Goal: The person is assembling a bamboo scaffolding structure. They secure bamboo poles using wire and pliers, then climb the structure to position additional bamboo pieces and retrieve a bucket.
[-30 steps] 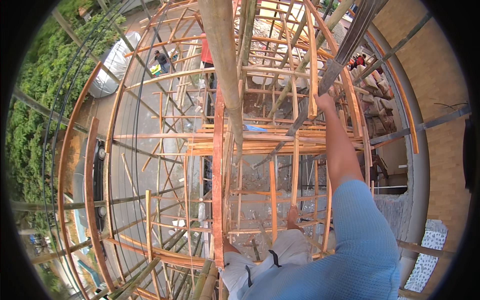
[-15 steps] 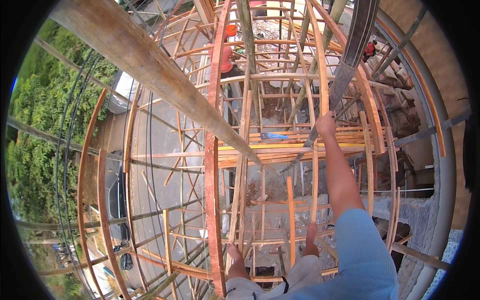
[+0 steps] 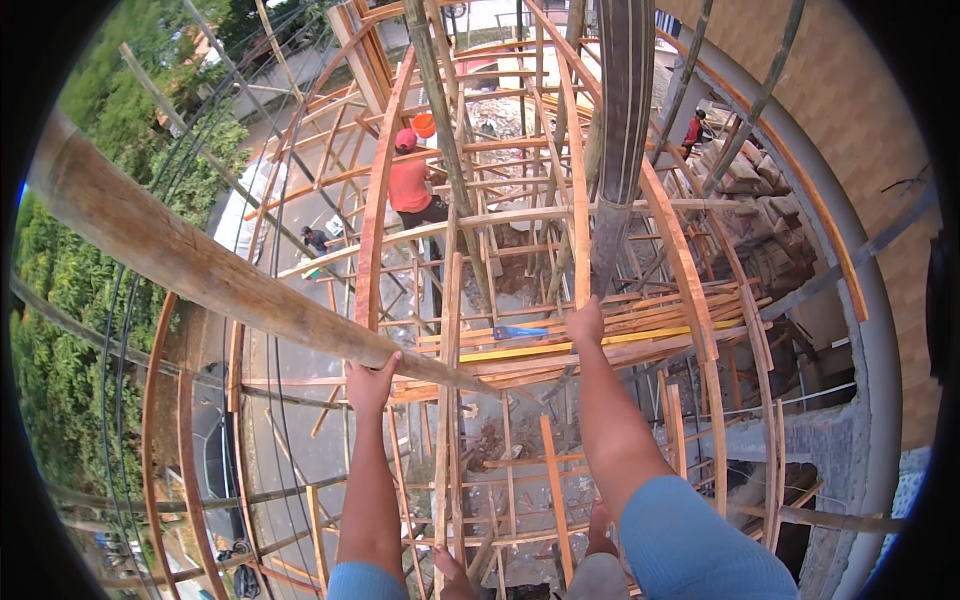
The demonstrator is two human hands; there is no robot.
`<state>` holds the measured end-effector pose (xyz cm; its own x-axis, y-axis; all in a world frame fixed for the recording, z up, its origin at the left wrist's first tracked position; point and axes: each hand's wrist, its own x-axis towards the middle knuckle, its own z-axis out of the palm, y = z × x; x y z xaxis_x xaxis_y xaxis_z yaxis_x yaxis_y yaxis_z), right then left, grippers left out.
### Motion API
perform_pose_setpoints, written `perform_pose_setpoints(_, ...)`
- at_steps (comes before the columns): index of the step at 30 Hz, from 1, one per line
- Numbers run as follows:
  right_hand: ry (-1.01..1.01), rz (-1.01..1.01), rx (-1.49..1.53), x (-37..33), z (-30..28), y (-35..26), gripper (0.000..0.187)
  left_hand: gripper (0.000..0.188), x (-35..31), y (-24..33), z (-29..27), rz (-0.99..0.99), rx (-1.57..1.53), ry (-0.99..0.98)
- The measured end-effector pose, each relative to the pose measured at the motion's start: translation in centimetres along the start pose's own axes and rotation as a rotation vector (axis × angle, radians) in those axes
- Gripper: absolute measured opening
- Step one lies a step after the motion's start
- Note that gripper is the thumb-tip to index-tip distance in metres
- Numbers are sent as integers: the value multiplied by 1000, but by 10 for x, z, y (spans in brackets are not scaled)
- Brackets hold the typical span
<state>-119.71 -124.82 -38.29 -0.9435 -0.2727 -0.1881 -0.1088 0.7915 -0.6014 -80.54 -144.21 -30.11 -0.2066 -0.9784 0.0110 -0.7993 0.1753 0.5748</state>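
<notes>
My left hand (image 3: 370, 384) is closed on the underside of a thick, weathered bamboo pole (image 3: 230, 265) that slants in from the upper left. Its thumb shows along the pole; the fingers are partly hidden. My right hand (image 3: 585, 324) makes a fist around a dark upright bamboo pole (image 3: 612, 235), where a light timber batten (image 3: 577, 190) meets it. The grip's far side cannot be seen. Beyond my hands, a blue handsaw (image 3: 520, 332) lies on a stack of timber battens (image 3: 630, 335). My bare feet (image 3: 452, 562) are low in the frame, among the timbers.
Curved timber ribs (image 3: 372, 200) and crosspieces surround me, with open gaps down to rubble and paving. A person in a red cap (image 3: 412, 185) stands beyond, near an orange bucket (image 3: 424, 125). Black cables (image 3: 275, 400) hang at left; a tan wall (image 3: 850, 120) rises at right.
My left hand has come into view and taken hold of the thick bamboo pole. My right hand keeps its grip. The view has shifted, and more of the person in red shows.
</notes>
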Motion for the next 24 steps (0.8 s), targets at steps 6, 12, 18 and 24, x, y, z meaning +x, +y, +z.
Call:
perform_pose_setpoints(6, -125, 77, 45, -8, -5, -29, 58, 76, 9, -17, -11, -5, 118, 95)
perform_pose_setpoints(12, -146, 64, -28, 3, 4, -13, 67, 89, 23, -21, 2, -59, 203, 13)
perform_pose_setpoints(18, -123, 25, -60, -6, 8, -14, 64, 82, 19, -23, -3, -101, 245, -14)
perform_pose_setpoints(24, -174, 60, -79, -4, -2, -22, 68, 86, 20, -17, -3, -108, 247, -46)
